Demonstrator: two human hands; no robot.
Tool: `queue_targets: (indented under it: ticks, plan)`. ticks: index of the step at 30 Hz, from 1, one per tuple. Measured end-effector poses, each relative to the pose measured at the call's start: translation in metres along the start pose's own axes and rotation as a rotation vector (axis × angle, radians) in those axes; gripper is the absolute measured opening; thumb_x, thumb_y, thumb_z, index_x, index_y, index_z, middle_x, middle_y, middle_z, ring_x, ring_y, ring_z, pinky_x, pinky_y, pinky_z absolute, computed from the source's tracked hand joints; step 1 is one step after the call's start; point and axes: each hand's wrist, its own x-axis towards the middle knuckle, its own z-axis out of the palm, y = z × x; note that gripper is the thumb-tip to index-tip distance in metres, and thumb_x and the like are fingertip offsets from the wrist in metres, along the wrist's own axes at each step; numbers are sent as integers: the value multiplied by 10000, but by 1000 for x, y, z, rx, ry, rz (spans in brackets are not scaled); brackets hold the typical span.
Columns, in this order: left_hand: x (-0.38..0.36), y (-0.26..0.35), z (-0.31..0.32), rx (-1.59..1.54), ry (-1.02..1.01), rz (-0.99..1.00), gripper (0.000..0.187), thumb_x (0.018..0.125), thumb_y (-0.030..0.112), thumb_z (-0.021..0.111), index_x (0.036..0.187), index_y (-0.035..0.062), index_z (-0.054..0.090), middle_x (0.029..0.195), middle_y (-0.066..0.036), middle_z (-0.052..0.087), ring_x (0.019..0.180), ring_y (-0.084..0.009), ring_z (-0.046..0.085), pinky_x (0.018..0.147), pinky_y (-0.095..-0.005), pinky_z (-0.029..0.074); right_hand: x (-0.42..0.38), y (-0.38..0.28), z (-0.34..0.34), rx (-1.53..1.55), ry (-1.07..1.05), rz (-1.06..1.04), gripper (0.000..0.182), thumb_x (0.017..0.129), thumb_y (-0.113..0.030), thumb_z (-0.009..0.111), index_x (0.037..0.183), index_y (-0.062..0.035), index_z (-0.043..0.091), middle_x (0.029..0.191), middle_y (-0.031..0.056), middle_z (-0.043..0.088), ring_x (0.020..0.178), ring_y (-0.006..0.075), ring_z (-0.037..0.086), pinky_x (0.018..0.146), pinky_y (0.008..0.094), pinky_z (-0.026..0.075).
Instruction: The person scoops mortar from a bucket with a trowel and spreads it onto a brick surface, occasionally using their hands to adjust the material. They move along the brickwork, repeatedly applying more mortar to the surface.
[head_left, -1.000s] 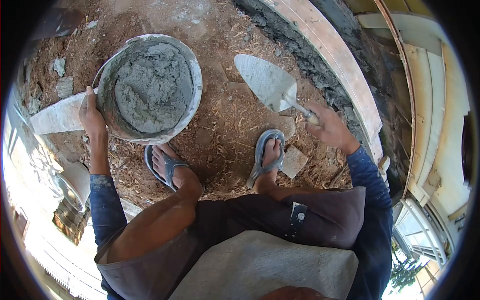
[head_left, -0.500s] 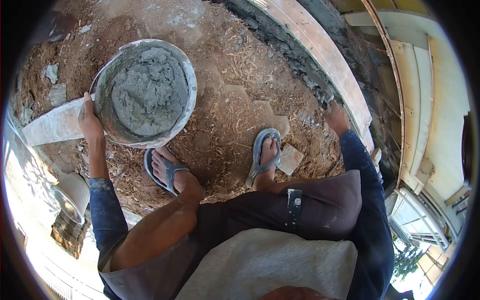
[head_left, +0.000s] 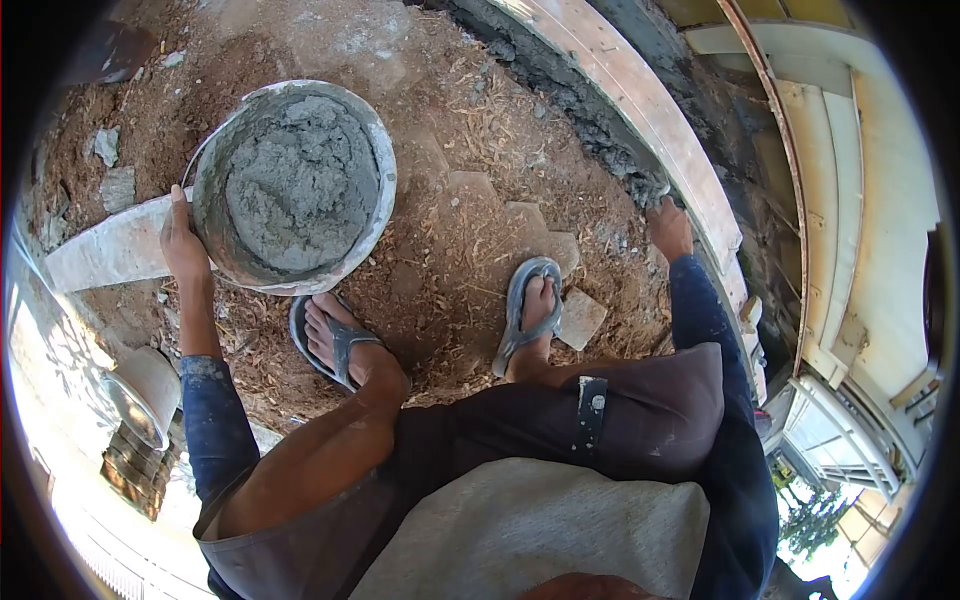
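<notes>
A round bucket [head_left: 384,200] full of wet grey mortar [head_left: 300,185] stands on the dirt at the left. My left hand [head_left: 184,240] grips the left side of its rim, near the wire handle. At the right, my right hand [head_left: 670,228] is closed round the handle of a trowel [head_left: 657,190], of which only a small part shows. The trowel is at the strip of grey mortar [head_left: 590,120] that runs along the inner side of a long pale board [head_left: 650,90].
My sandalled feet [head_left: 535,310] are on the dirt between bucket and board. A flat stone [head_left: 581,318] lies beside the right foot. Another bucket [head_left: 145,395] is at the lower left. A pale plank [head_left: 110,245] lies left of the mortar bucket.
My right hand has shifted slightly left and down, and less of the trowel shows. My left hand still holds the bucket, almost unmoved.
</notes>
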Motion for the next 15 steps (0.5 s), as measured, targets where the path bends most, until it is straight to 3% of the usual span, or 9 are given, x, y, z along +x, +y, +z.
queue_targets:
  ticks: [8,11,15]
  plan:
    - [-2,5,1,18,-2,-5,515,989,462,513,749,13,592,731,5,493,699,-130,388,651,-290,333,-20,-11,-7,70,37,118,419,876,-307,588,1176,-20,536,958,318,642,927,493,615,805,545,474]
    - [-8,12,6,0,20,1,510,987,465,515,778,11,618,750,1,517,713,-131,414,672,-287,353,-27,-29,-11,-7,-14,257,443,888,-303,565,1228,-31,486,960,307,650,915,500,620,801,559,480]
    - [8,-7,-8,41,14,-31,507,984,465,519,834,-1,653,782,-11,553,737,-131,458,708,-279,382,-36,-25,0,-7,-5,267,453,889,-297,558,1258,-52,464,983,295,652,912,503,622,803,564,483]
